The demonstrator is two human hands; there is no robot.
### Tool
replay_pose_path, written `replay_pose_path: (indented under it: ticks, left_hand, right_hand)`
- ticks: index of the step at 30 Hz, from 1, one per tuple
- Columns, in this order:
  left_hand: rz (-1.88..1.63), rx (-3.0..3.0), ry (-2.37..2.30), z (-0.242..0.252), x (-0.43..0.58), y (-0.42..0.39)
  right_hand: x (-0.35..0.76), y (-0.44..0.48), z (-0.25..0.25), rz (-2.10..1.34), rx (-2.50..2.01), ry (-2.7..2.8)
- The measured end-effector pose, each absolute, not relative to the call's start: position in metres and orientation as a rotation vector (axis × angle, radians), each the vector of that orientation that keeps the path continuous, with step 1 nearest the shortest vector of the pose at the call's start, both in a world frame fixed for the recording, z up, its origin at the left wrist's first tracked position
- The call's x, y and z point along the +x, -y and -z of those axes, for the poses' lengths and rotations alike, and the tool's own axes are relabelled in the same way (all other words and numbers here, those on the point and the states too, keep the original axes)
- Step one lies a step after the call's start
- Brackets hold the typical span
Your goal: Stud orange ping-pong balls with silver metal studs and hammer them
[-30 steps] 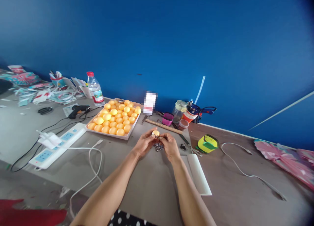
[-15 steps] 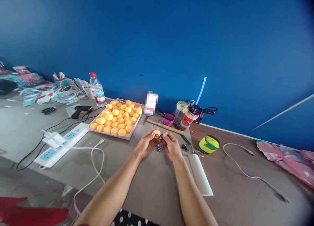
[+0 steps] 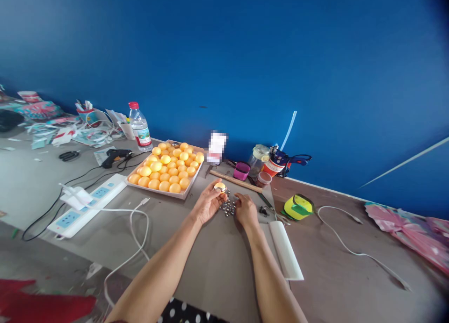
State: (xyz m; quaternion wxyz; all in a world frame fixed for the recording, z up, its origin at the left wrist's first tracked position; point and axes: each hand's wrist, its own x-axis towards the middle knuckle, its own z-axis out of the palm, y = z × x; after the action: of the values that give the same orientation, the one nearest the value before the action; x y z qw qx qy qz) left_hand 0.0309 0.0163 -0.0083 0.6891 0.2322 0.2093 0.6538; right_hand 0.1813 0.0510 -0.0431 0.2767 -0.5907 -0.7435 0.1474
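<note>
My left hand (image 3: pixel 207 203) holds a small orange ball (image 3: pixel 220 187) at its fingertips, just above the table. My right hand (image 3: pixel 245 210) rests lower on the table, its fingers curled at a pile of several small metal beads (image 3: pixel 228 207). Whether it holds a bead is hidden. A shallow tray (image 3: pixel 158 190) full of several orange balls (image 3: pixel 168 168) stands to the left of my hands.
A white power strip (image 3: pixel 86 204) with cables lies at the left. A water bottle (image 3: pixel 139 126), a black glue gun (image 3: pixel 115 156), cups and jars (image 3: pixel 264 163) stand by the blue wall. A wooden stick (image 3: pixel 235 181), a white roll (image 3: pixel 285 249) and a yellow-green tool (image 3: pixel 297 206) lie at the right.
My right hand has let go of the ball and dropped to the bead pile. My left hand keeps the ball and has shifted slightly left.
</note>
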Motion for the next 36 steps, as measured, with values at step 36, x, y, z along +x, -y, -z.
replay_pose_path:
  ticks: [36]
  left_hand:
    - [-1.404,0.506,-0.500,0.014,0.035,-0.018]
  right_hand:
    - [0.171,-0.048,0.014,-1.348,-0.920,0.946]
